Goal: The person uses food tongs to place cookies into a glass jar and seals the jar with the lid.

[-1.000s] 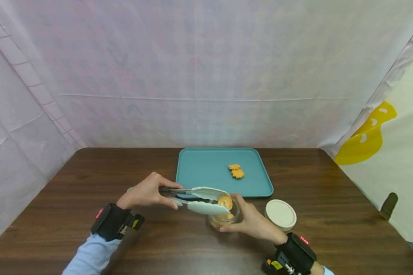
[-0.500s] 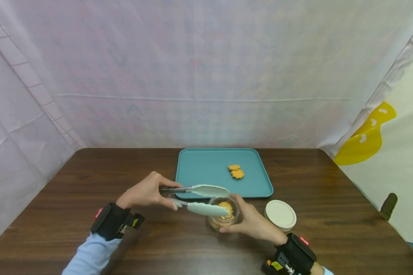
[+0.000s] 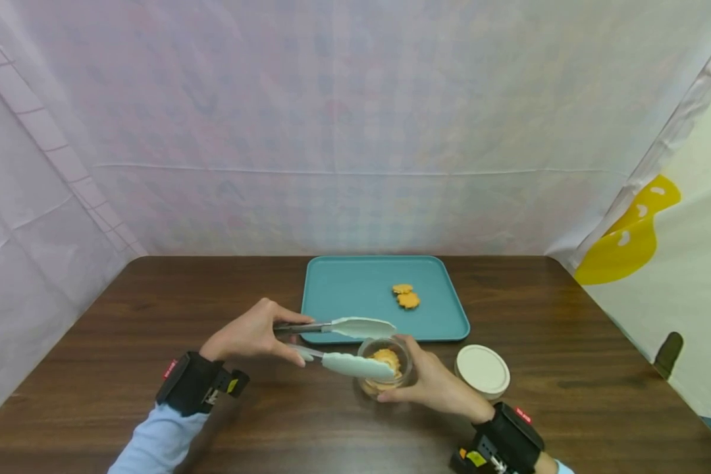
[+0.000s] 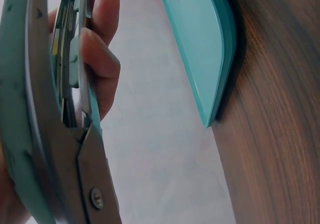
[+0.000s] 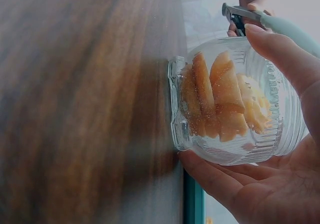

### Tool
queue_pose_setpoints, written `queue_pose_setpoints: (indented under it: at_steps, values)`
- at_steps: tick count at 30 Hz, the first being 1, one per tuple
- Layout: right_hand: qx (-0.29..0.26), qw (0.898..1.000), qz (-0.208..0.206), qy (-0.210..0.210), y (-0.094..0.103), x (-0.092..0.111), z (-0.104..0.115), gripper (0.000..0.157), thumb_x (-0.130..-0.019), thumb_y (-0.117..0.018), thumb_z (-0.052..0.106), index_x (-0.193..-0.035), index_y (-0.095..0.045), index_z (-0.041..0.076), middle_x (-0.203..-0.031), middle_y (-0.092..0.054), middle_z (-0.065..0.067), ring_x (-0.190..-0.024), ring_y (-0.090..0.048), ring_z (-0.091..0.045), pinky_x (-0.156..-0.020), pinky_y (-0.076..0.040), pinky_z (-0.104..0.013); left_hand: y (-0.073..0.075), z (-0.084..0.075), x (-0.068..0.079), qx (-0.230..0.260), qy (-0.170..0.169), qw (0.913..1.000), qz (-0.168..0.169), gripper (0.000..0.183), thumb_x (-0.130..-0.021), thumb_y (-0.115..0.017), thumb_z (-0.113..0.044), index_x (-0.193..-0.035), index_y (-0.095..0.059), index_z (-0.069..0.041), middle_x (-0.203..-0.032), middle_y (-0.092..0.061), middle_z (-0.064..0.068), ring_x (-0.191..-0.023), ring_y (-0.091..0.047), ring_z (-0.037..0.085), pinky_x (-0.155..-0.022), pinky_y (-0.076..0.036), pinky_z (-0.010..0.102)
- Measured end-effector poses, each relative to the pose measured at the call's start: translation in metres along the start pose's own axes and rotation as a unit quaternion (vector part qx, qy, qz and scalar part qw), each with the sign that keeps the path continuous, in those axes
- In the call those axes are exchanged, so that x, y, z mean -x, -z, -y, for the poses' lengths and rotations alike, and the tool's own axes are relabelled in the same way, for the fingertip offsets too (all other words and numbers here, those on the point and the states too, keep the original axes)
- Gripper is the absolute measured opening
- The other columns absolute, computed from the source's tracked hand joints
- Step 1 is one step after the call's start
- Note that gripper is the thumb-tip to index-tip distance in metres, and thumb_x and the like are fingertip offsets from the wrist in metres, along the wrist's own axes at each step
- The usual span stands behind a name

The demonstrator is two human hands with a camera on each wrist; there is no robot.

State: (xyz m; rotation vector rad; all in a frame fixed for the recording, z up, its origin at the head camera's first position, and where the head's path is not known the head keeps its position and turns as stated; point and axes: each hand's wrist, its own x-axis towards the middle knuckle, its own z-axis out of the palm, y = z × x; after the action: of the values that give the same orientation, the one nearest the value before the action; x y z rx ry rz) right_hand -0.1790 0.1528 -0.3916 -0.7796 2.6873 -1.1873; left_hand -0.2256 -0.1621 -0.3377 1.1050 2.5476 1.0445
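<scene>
Wooden tabletop (image 3: 261, 421) below the fingers (image 5: 215, 179); left hand (image 3: 251, 334) grips spread tongs (image 3: 355, 365), right hand (image 3: 429, 380) clasps the jar (image 5: 250, 151), best kept firmly still

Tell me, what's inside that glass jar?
Golden cookies are stacked inside the glass jar, a ridged one uppermost. From above, the tongs cover part of its mouth; any cookies behind the visible ones are hidden, so their number can't be told.
</scene>
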Motion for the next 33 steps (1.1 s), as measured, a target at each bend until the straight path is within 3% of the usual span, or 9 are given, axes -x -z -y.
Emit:
queue_pose_setpoints:
  at_steps: [12,19,23,30,33]
  values:
    - [-0.012,1.000,0.000,0.002,0.000,-0.001,0.000,0.082,-0.066,-0.074,0.044,-0.130,-0.033,0.014,-0.123,-0.050,-0.010,-0.110,-0.049,-0.025,-0.085,-0.039,-0.045,-0.001,0.000,-0.003,0.013,-0.007,0.9995,-0.027,0.063,-0.068,-0.074,-0.039,-0.118,-0.058,-0.006,-0.074,-0.062,-0.003,-0.060,-0.051,0.008,-0.053,-0.039,0.022]
    - [-0.010,1.000,0.003,-0.028,0.000,0.000,0.000,0.090,-0.067,-0.075,0.042,-0.134,-0.029,0.004,-0.123,-0.048,-0.019,-0.111,-0.047,-0.032,-0.087,-0.038,-0.050,-0.004,-0.001,-0.006,-0.005,-0.017,0.9980,-0.061,0.060,-0.070,-0.071,-0.040,-0.117,-0.058,-0.006,-0.073,-0.060,-0.005,-0.058,-0.049,0.008,-0.052,-0.038,0.025]
    - [-0.001,1.000,-0.002,-0.025,-0.001,0.000,0.000,0.093,-0.066,-0.075,0.042,-0.133,-0.028,-0.001,-0.126,-0.044,-0.025,-0.113,-0.045,-0.036,-0.088,-0.038,-0.051,-0.005,-0.002,-0.008,-0.014,-0.012,0.9965,-0.082,0.061,-0.069,-0.071,-0.040,-0.117,-0.058,-0.005,-0.074,-0.061,-0.004,-0.059,-0.050,0.008,-0.054,-0.039,0.025]
    - [-0.013,1.000,-0.003,-0.008,-0.001,-0.001,-0.001,0.083,-0.066,-0.075,0.043,-0.130,-0.033,0.011,-0.121,-0.051,-0.011,-0.108,-0.050,-0.027,-0.085,-0.040,-0.045,-0.006,-0.003,-0.013,-0.042,0.010,0.9911,-0.126,0.062,-0.067,-0.073,-0.039,-0.117,-0.058,-0.005,-0.073,-0.061,-0.004,-0.058,-0.049,0.006,-0.055,-0.038,0.025]
    - [-0.017,1.000,-0.002,-0.005,-0.001,-0.001,-0.001,0.082,-0.066,-0.075,0.043,-0.129,-0.033,0.012,-0.120,-0.051,-0.009,-0.107,-0.051,-0.025,-0.084,-0.040,-0.043,-0.008,-0.002,-0.016,-0.053,0.016,0.9891,-0.136,0.063,-0.067,-0.073,-0.040,-0.118,-0.058,-0.006,-0.062,-0.055,-0.005,-0.052,-0.039,0.006,-0.051,-0.032,0.024]
